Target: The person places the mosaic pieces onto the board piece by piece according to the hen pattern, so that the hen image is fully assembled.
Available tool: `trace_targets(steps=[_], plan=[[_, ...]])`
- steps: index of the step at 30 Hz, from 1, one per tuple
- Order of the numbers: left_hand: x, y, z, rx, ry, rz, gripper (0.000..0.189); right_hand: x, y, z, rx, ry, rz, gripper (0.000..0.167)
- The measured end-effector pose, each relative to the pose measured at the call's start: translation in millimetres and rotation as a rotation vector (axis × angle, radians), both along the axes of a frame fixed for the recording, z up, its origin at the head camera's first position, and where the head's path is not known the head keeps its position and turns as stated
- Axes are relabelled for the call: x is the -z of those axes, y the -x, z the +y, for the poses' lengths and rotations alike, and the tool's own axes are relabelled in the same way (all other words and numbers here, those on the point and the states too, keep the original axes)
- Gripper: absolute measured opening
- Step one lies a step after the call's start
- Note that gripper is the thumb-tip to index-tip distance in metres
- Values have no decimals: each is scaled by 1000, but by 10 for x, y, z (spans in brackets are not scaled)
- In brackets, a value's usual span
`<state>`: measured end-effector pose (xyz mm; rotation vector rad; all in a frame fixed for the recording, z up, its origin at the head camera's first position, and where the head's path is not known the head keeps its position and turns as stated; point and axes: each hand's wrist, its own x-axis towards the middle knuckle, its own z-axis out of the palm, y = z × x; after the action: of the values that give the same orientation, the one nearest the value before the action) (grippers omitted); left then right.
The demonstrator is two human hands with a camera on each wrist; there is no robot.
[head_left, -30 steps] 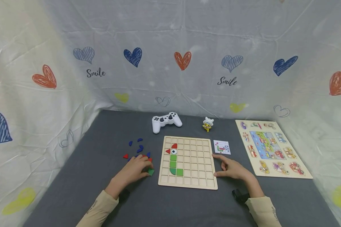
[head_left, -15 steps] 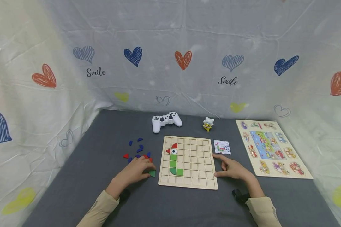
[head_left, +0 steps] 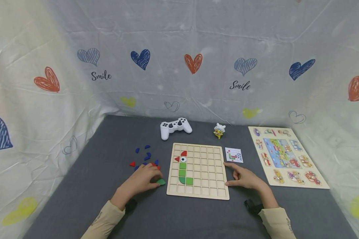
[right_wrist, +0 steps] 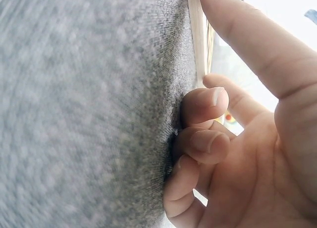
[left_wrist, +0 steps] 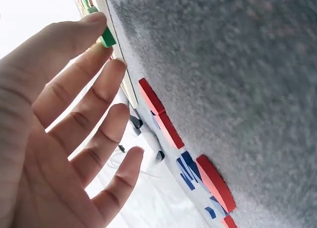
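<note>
My left hand [head_left: 143,180] pinches a flat green piece [head_left: 161,182] between thumb and index finger, just left of the wooden grid board [head_left: 207,192]. In the left wrist view, that green piece [left_wrist: 108,37] shows at the fingertips, and the other fingers are spread and hold nothing. On the board, a red beak, an eye tile [head_left: 183,159] and several green tiles [head_left: 182,173] form a bird's head and neck. My right hand [head_left: 245,177] touches the board's right edge with extended thumb and index finger; its other fingers are bent.
Blue half-round pieces [head_left: 147,158] and red pieces [head_left: 132,164] lie beyond my left hand. A pattern card [head_left: 234,155] lies right of the board. Behind it are a white game controller [head_left: 176,127] and a small figurine [head_left: 218,130]. A picture puzzle [head_left: 287,156] lies far right.
The green piece has turned between my left thumb and index finger and sits slightly further right. My right hand has stayed at the board's edge.
</note>
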<state>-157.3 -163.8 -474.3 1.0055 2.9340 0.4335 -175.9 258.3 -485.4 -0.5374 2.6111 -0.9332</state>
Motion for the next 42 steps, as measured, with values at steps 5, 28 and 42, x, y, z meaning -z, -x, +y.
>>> trace_targets(steps=[5,28,42], plan=[[-20,-9,64,-4,-20,44,19,-5,-1,-3,1,1,2,79],[-9,47,560,10,0,73,26,2,-17,-15,-6,-3,8,79],[43,89,878,30,36,101,25,10,-3,11,-8,-1,12,79]])
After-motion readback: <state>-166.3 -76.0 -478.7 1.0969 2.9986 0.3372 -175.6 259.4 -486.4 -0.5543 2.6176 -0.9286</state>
